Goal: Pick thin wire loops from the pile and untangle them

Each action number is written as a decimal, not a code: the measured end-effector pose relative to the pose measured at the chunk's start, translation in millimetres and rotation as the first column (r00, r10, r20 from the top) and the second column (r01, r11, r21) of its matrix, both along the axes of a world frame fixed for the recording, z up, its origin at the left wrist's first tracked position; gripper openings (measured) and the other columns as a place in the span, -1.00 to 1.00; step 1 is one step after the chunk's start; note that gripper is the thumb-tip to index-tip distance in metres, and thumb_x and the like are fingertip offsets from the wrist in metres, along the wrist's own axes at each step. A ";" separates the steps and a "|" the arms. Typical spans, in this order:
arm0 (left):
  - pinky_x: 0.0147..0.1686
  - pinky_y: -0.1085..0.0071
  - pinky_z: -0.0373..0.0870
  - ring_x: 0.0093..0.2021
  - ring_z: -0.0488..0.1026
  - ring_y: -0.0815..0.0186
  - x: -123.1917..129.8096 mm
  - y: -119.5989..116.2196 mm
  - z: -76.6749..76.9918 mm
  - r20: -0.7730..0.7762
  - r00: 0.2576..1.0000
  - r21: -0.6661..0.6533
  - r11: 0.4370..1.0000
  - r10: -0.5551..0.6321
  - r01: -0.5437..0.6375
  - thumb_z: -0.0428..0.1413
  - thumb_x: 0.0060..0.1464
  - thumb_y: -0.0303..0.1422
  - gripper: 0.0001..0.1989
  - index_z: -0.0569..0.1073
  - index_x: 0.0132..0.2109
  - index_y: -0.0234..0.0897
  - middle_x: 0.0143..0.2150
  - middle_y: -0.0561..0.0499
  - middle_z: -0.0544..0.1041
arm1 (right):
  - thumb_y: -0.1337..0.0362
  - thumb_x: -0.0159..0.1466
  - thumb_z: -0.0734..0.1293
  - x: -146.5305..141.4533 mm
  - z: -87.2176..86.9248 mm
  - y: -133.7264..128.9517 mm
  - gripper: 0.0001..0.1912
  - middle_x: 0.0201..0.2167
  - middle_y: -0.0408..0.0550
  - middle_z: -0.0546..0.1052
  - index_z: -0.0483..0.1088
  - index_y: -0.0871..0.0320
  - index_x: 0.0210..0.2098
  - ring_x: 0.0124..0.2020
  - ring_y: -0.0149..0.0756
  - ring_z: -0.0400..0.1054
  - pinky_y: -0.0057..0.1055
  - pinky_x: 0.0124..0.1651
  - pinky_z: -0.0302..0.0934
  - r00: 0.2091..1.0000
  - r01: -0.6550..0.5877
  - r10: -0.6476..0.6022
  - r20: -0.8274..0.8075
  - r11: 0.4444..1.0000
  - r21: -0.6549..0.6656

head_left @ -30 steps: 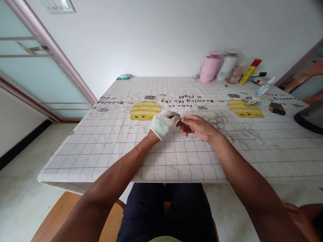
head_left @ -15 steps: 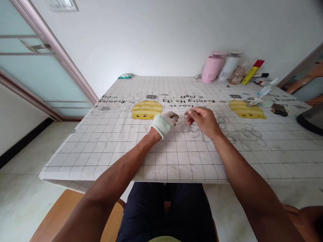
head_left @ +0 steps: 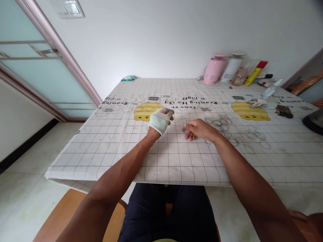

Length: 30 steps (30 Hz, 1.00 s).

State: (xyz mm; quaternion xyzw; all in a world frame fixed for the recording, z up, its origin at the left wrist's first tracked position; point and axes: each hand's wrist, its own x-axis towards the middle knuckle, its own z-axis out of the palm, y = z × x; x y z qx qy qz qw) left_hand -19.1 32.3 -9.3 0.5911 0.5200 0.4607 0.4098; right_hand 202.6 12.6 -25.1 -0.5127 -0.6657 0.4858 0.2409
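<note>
A pale glove covers my left hand [head_left: 162, 120], whose fingers are pinched together above the table, over the edge of a yellow printed figure. A thin strand runs near its fingertips, too fine to follow clearly. My right hand [head_left: 198, 130] is bare, with thumb and forefinger pressed together and the other fingers curled; whatever they pinch is too small to make out. Beside and beyond the right hand lies a tangle of thin dark thread [head_left: 222, 123], and looser loops of thread [head_left: 254, 136] lie farther right.
The table's checked cloth [head_left: 106, 158] has printed lettering. At the back right stand a pink cylinder [head_left: 214, 70], a white cylinder [head_left: 230, 69], a bottle and a yellow-red box [head_left: 255, 74]. A crumpled glove [head_left: 262, 102] and dark object [head_left: 284, 111] lie right. A green packet [head_left: 128, 78] lies back left.
My hands have moved apart: the left has shifted slightly left, and the right has come lower and nearer to me. The view has shifted a little.
</note>
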 end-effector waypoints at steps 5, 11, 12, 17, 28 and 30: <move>-0.42 0.47 0.37 -0.48 0.42 0.41 4.5 -9.9 5.3 -0.159 0.986 0.009 0.999 -0.049 0.051 0.11 0.26 -0.28 -0.80 0.63 -0.21 -0.19 -0.39 0.07 0.61 | -0.09 0.35 0.44 20.5 21.8 -3.3 -0.63 -0.12 -0.02 0.69 0.60 0.00 -0.02 -0.11 -0.10 0.59 -0.13 -0.04 0.48 0.979 0.204 -0.181 -0.093 0.869 0.450; -0.26 0.45 0.39 -0.39 0.48 0.37 12.4 -14.3 7.5 -0.323 0.944 0.016 0.997 -0.067 0.076 0.11 0.26 -0.28 -0.79 0.66 -0.18 -0.15 -0.39 0.09 0.62 | 0.08 0.36 0.44 -2.6 23.2 -13.7 -0.78 -0.12 -0.04 0.66 0.57 0.02 -0.06 -0.10 -0.11 0.55 -0.13 0.02 0.42 0.983 0.153 -0.180 -0.045 0.648 0.746; -0.26 0.44 0.39 -0.39 0.48 0.37 13.3 -14.1 7.1 -0.336 0.939 0.021 0.996 -0.071 0.083 0.10 0.25 -0.29 -0.78 0.66 -0.19 -0.15 -0.39 0.10 0.61 | 0.12 0.36 0.45 -8.2 18.8 -13.6 -0.82 -0.16 -0.05 0.65 0.58 0.02 -0.10 -0.14 -0.13 0.55 -0.15 -0.03 0.41 0.986 0.100 -0.164 0.007 0.633 0.768; -0.27 0.43 0.36 -0.38 0.47 0.36 15.7 -12.5 4.3 -0.364 0.930 0.032 0.997 -0.055 0.071 0.07 0.26 -0.28 -0.76 0.64 -0.24 -0.16 -0.38 0.09 0.60 | 0.30 0.45 0.30 -22.3 -2.5 -6.5 -0.84 -0.38 -0.11 0.60 0.55 0.05 -0.19 -0.32 -0.21 0.47 -0.23 -0.20 0.33 0.979 0.010 -0.167 0.114 0.602 0.799; -0.29 0.41 0.35 -0.36 0.49 0.33 18.7 -12.7 1.7 -0.386 0.923 0.040 0.999 0.000 0.017 0.06 0.25 -0.31 -0.78 0.58 -0.31 -0.18 -0.37 0.05 0.60 | 0.32 0.36 0.37 -32.2 3.0 -12.1 -0.85 -0.12 0.04 0.63 0.50 0.07 -0.08 -0.02 -0.04 0.48 -0.06 0.06 0.36 0.964 0.074 -0.258 0.059 0.477 0.876; -0.28 0.42 0.36 -0.35 0.50 0.33 18.9 -13.4 1.3 -0.375 0.927 0.036 0.999 -0.008 0.023 0.07 0.26 -0.30 -0.78 0.60 -0.26 -0.17 -0.35 0.05 0.61 | 0.30 0.37 0.37 -34.3 1.3 -12.0 -0.92 -0.21 0.00 0.63 0.51 0.06 -0.15 -0.11 -0.07 0.49 -0.10 -0.02 0.37 0.960 0.100 -0.276 0.049 0.500 0.860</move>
